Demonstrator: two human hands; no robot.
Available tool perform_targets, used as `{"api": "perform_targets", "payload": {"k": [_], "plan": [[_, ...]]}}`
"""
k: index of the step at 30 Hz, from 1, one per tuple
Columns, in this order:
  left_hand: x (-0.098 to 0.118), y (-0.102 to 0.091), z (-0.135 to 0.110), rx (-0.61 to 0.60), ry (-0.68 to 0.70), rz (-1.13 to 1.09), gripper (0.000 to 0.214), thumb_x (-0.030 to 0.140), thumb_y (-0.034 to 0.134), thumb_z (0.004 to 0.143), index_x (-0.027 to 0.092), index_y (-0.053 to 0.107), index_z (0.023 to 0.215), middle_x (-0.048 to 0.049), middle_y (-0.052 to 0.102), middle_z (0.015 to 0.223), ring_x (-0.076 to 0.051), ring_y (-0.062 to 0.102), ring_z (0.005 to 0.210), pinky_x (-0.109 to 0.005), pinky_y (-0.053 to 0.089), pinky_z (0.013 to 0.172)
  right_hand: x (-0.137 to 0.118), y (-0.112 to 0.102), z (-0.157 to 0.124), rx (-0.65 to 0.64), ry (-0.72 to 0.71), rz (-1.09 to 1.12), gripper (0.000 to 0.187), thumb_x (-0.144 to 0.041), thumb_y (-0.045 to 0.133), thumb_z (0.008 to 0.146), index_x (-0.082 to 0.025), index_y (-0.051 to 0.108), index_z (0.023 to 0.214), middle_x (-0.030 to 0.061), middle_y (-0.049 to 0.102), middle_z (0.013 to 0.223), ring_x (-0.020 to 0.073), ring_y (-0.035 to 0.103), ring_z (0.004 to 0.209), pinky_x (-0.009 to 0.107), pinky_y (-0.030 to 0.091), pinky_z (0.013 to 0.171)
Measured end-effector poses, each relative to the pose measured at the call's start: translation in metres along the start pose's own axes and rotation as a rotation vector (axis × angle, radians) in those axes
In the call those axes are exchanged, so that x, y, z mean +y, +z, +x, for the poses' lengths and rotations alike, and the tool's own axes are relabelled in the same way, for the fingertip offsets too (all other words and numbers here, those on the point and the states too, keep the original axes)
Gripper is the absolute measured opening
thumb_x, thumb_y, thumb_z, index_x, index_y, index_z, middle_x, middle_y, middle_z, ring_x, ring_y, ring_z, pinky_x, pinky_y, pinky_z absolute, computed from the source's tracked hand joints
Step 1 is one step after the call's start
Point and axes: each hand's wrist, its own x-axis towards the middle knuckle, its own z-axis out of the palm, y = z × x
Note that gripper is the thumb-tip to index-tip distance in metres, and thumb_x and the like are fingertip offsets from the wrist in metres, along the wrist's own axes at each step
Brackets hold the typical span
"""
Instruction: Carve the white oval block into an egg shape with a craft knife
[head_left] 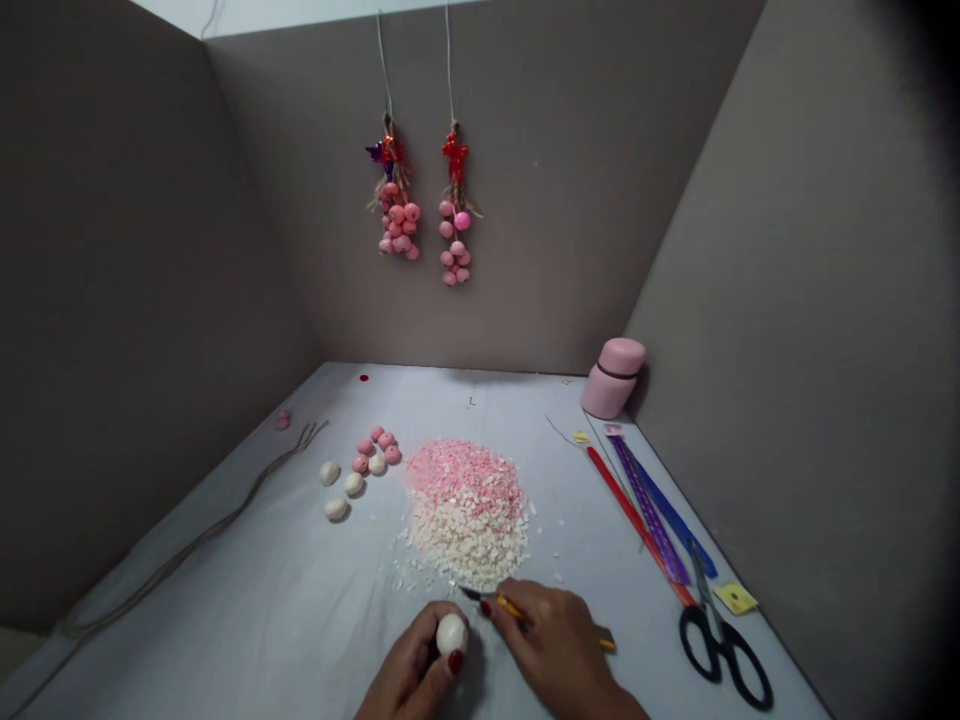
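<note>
In my left hand (412,665), low in the middle of the view, a smooth white ball (451,635) is pinched between thumb and fingers. My right hand (551,635) grips a craft knife (510,607) with a yellow handle. The knife's dark blade points left, just above the ball and apart from it. Right beyond the blade lies a heap of shavings (465,510), pink at the back and white at the front. White balls (336,508) and pink balls (361,464) with small holes lie to the left of the heap.
Brown cord (225,520) runs along the left side. On the right lie black-handled scissors (724,650), a red ribbon (622,500), a purple ribbon (651,510) and a blue ribbon (675,520). A pink jar (613,380) stands behind them. Two bead hangings (397,215) hang against the back panel.
</note>
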Motion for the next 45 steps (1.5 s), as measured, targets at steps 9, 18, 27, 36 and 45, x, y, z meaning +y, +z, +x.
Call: {"api": "perform_targets", "payload": {"k": [9,18,27,36,45], "plan": [[0.002,0.002,0.001,0.069,-0.061,-0.13,0.043,0.058,0.058,0.079,0.029,0.048,0.109,0.0063,0.043,0.071,-0.01,0.033,0.056,-0.027,0.022,0.052,-0.009,0.002,-0.003,-0.003,-0.07,0.081,0.031,-0.034,0.042,0.093,-0.022,0.057,0.069,-0.001,0.064,0.063,0.0136,0.06,0.058,0.023,0.033,0.055],[0.001,0.006,0.001,0.016,-0.069,-0.245,0.033,0.053,0.061,0.08,0.025,0.053,0.094,0.0078,0.039,0.063,-0.007,0.029,0.051,-0.024,0.017,0.046,-0.007,0.003,-0.003,0.01,-0.058,0.037,0.029,-0.032,0.045,0.091,-0.022,0.058,0.067,-0.0011,0.064,0.06,0.0142,0.062,0.056,0.024,0.032,0.053],[0.006,0.007,0.004,0.174,-0.042,-0.423,0.043,0.049,0.07,0.073,0.022,0.064,0.106,0.0019,0.059,0.064,-0.007,0.044,0.05,-0.016,0.031,0.038,-0.011,0.004,-0.005,0.073,-0.141,0.093,0.031,-0.031,0.04,0.093,-0.022,0.057,0.068,-0.0011,0.062,0.06,0.0134,0.059,0.054,0.023,0.034,0.053],[-0.004,0.008,0.006,0.086,-0.063,-0.543,0.032,0.045,0.073,0.073,0.023,0.068,0.096,0.0046,0.058,0.059,-0.003,0.041,0.042,-0.013,0.033,0.038,-0.009,0.009,-0.007,0.035,-0.203,0.052,0.032,-0.032,0.039,0.094,-0.021,0.057,0.07,0.0,0.061,0.061,0.0145,0.059,0.055,0.025,0.034,0.052],[0.003,0.009,0.006,0.127,-0.056,-0.48,0.037,0.049,0.072,0.071,0.021,0.065,0.093,0.004,0.051,0.065,-0.005,0.038,0.049,-0.016,0.03,0.041,-0.009,0.008,-0.007,0.065,-0.158,0.038,0.03,-0.03,0.041,0.094,-0.022,0.057,0.071,-0.0006,0.063,0.062,0.0145,0.062,0.056,0.024,0.035,0.053]]}}
